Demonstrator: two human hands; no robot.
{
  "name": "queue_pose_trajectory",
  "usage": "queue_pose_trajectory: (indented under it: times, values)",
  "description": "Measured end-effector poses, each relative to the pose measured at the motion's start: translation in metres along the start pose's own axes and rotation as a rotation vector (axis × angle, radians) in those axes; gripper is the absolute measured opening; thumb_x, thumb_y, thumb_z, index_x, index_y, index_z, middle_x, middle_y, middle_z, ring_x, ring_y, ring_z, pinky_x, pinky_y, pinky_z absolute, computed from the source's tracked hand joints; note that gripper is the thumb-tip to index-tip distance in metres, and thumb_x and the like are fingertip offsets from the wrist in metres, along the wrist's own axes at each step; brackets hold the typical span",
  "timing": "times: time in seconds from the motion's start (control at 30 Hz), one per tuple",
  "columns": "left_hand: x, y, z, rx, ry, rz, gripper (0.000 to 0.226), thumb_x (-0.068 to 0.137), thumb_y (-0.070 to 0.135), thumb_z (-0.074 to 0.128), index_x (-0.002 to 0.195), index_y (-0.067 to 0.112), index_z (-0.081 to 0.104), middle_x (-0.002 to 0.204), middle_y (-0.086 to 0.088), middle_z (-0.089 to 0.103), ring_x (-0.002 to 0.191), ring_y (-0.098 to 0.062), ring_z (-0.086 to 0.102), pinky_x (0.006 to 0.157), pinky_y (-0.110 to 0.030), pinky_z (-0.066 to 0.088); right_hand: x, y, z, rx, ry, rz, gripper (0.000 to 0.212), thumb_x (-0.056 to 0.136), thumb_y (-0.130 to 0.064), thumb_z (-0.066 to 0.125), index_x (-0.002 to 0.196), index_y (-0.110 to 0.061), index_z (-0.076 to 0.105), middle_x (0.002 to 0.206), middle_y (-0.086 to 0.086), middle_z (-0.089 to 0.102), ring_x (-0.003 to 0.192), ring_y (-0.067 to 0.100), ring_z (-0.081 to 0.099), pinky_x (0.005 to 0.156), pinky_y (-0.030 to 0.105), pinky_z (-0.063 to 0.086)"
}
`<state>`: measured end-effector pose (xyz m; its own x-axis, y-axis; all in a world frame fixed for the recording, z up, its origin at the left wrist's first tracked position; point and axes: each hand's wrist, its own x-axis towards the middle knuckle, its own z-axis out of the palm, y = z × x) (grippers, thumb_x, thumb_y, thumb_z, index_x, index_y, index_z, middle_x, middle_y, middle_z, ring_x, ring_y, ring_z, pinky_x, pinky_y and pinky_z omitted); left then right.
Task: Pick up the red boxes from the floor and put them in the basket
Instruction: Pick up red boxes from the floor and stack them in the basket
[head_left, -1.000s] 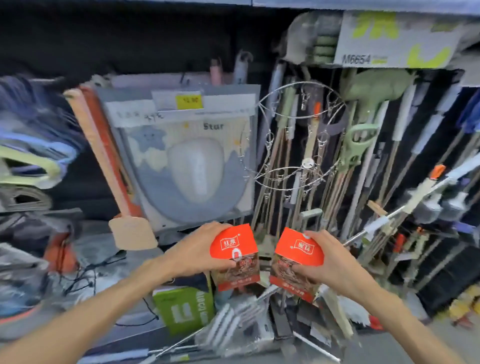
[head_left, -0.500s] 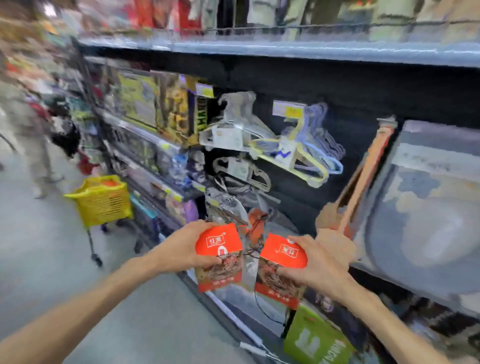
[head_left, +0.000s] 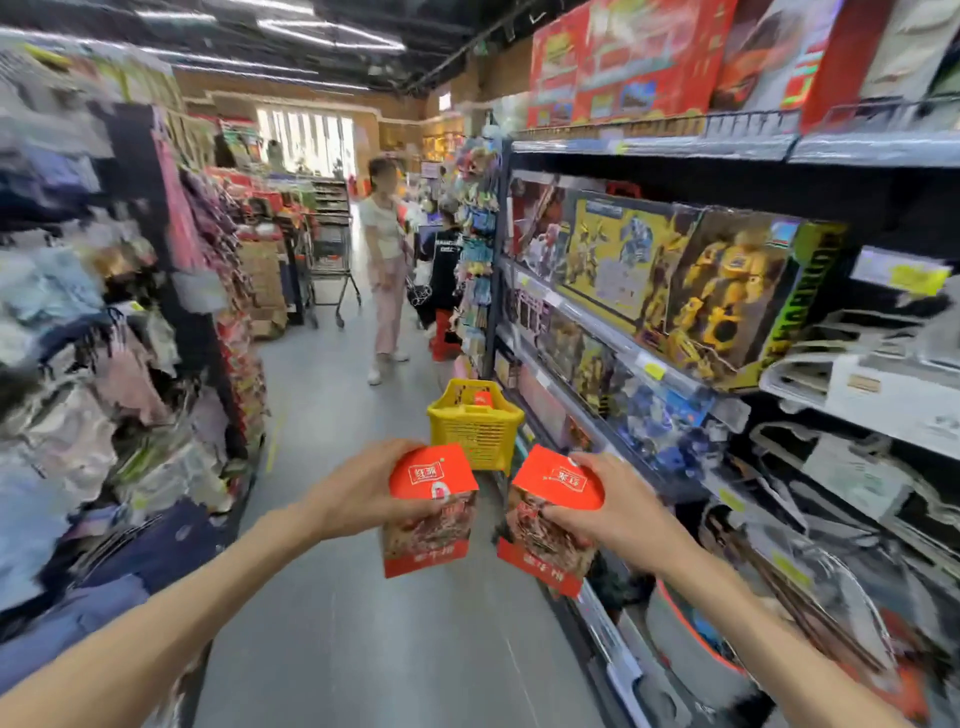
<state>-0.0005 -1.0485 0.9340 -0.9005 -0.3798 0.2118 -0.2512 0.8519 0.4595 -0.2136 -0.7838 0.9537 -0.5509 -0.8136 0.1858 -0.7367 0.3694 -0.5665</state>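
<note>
Left hand (head_left: 363, 488) up in front of me, fingers curled round a red box (head_left: 431, 512), thumb across its front face, the box held upright and clear of the floor. Right hand (head_left: 618, 506) alongside it, gripping a second red box (head_left: 553, 519) from the right side, fingertips over its top edge, and this one leans to the left a little. Both boxes sit side by side at chest height, near each other but not touching, a sliver of grey floor (head_left: 363, 649) showing between them. Straight ahead, just beyond the boxes, stands the yellow basket (head_left: 475, 431) in the aisle, close to the foot of the right-hand shelving, and there's something red already inside it (head_left: 483, 399), though it's too small to say what exactly. On my right, shelves (head_left: 649, 358) packed with boxed yellow robot toys (head_left: 727, 291), with big red cartons (head_left: 623, 57) on the top tier. On my left, racks of hanging clothes (head_left: 78, 338), all blurred. Further down the aisle a person in a white top and pink trousers (head_left: 387, 270) stands beside a metal shopping trolley (head_left: 330, 260), and another person in black (head_left: 444, 275) is right next to them by the shelf end.
</note>
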Motion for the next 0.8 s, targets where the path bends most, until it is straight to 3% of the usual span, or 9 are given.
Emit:
queue_pose_trajectory:
  times: [0.13,0.3,0.5,0.63,0.8]
  values:
    - [0.049,-0.078,-0.023,0.037,0.050,-0.075,0.087,0.070,0.079,0.066,0.137,0.027,0.046,0.122,0.008,0.056,0.107,-0.009,0.053,0.093,-0.034,0.046,0.118,-0.013,0.043,0.036,-0.072,-0.084,0.084,0.064,-0.075,0.070,0.132,-0.034,0.044,0.118,-0.013,0.049,0.100,0.003,0.054,0.084,0.034,0.053]
    - [0.129,-0.165,-0.054,0.051,0.082,-0.152,0.084,0.073,0.073,0.069,0.137,0.026,0.046,0.122,0.010,0.055,0.105,-0.004,0.051,0.091,-0.024,0.043,0.274,-0.019,0.088,0.047,-0.103,-0.173,0.086,0.061,-0.077,0.068,0.131,-0.035,0.044,0.119,-0.015,0.048,0.108,0.009,0.053,0.092,0.039,0.049]
    - [0.219,-0.266,-0.097,0.020,0.142,-0.296,0.088,0.070,0.077,0.067,0.139,0.030,0.041,0.123,0.015,0.051,0.105,-0.001,0.052,0.088,-0.022,0.044,0.449,-0.042,0.129,-0.008,-0.154,-0.254,0.083,0.065,-0.074,0.069,0.130,-0.028,0.048,0.120,-0.007,0.052,0.111,0.013,0.051,0.095,0.038,0.045]
    - [0.282,-0.343,-0.122,0.047,0.174,-0.327,0.086,0.072,0.071,0.070,0.140,0.027,0.042,0.123,0.013,0.052,0.105,-0.004,0.051,0.088,-0.023,0.043,0.556,-0.057,0.165,-0.023,-0.166,-0.290,0.079,0.066,-0.073,0.068,0.128,-0.027,0.050,0.116,-0.004,0.054,0.105,0.015,0.053,0.090,0.037,0.046]
    - [0.375,-0.456,-0.143,0.045,0.169,-0.325,0.086,0.072,0.071,0.071,0.140,0.027,0.043,0.125,0.010,0.053,0.107,-0.006,0.052,0.089,-0.026,0.044,0.687,-0.060,0.215,-0.033,-0.158,-0.275,0.086,0.067,-0.073,0.068,0.136,-0.027,0.044,0.120,-0.007,0.050,0.110,0.013,0.050,0.095,0.038,0.045]
